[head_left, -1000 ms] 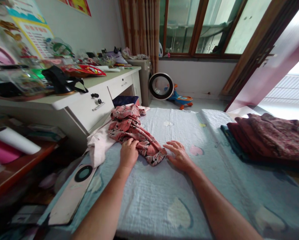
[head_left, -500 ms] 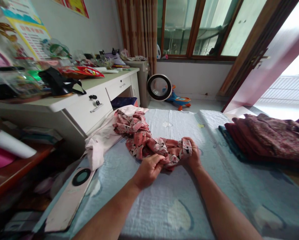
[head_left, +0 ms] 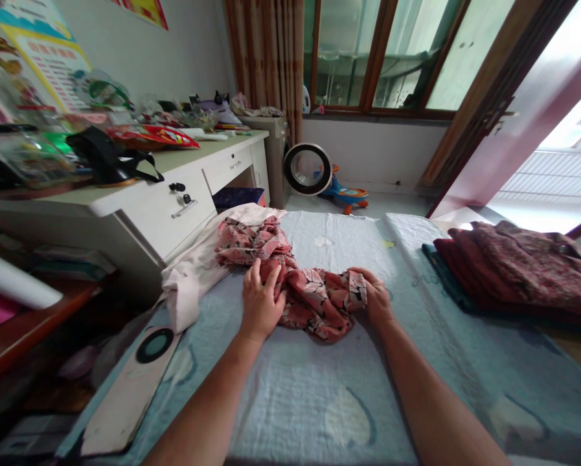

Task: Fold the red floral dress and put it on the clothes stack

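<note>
A crumpled pink garment with a dark and white floral print (head_left: 319, 294) lies on the blue cloth-covered surface (head_left: 314, 395). My left hand (head_left: 263, 301) rests on its left middle part, thumb and fingers spread apart over the fabric. At the garment's right end, my right hand (head_left: 376, 296) grips a band-like edge, with the fingers partly hidden behind the cloth. The garment's far left portion is bunched up on a pale pink cloth (head_left: 207, 259).
A stack of folded dark red clothes (head_left: 523, 272) sits at the right. A white board with a round dark ring (head_left: 125, 395) lies along the left edge. A cluttered white desk (head_left: 168, 213) stands at the left; beyond the surface is an open washing machine door (head_left: 308, 169).
My left hand has let go of the garment's near edge and moved left, its fingers opening over the fabric. The near middle of the cloth now lies more spread. My right hand keeps its hold.
</note>
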Demonstrator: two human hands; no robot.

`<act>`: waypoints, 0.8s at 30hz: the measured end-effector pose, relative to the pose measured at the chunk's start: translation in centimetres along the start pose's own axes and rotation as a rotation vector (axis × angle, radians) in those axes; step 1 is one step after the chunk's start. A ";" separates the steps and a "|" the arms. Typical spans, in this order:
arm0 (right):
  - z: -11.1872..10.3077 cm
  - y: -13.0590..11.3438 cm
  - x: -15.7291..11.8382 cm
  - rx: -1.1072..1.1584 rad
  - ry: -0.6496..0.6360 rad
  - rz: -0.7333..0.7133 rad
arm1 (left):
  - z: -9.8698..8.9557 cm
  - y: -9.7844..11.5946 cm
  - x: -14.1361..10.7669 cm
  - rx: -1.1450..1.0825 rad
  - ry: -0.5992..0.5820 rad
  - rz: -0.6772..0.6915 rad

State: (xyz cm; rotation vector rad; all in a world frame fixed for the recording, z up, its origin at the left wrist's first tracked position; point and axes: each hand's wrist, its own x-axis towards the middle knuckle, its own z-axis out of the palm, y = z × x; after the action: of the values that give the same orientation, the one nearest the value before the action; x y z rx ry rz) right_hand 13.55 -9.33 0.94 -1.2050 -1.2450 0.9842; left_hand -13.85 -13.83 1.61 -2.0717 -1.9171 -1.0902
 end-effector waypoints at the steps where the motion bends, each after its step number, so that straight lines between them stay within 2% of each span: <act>1: -0.1 -0.6 -0.2 -0.058 -0.035 -0.027 | 0.3 -0.5 0.0 -0.009 -0.058 -0.001; 3: -0.2 -1.7 -0.5 -0.157 -0.108 -0.084 | 0.9 -1.2 0.1 -0.041 -0.179 0.009; 5: -0.2 -2.4 -0.8 -0.229 -0.194 -0.116 | 1.3 -1.6 0.2 -0.066 -0.246 0.011; 9: 0.3 -1.7 -0.9 -0.440 -0.334 -0.184 | 1.0 -1.6 0.8 -0.109 -0.197 -0.007; 11: 0.5 -0.8 -0.8 -0.548 -0.347 -0.234 | 0.4 -1.0 0.8 -0.182 -0.147 0.011; 14: 0.7 0.3 -0.5 -0.609 -0.333 -0.266 | -0.5 0.7 0.1 -0.362 -0.111 0.113; 17: 0.6 0.5 -0.2 -0.597 -0.246 -0.258 | -1.1 3.1 -1.4 -0.512 -0.192 0.263; 20: 0.2 0.2 0.1 -0.607 -0.007 -0.239 | -1.5 4.9 -2.5 -0.557 -0.248 0.401; 22: -0.2 0.0 0.2 -0.610 0.135 -0.233 | -1.6 5.1 -2.5 -0.510 -0.179 0.418; 24: -0.6 -0.1 0.3 -0.639 0.205 -0.238 | -1.6 4.6 -2.0 -0.395 -0.049 0.334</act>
State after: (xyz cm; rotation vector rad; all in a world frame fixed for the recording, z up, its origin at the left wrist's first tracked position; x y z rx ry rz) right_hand 14.20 -9.08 1.12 -1.5474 -1.5466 0.2719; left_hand -10.23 -17.21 3.44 -2.5200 -1.3792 -1.4288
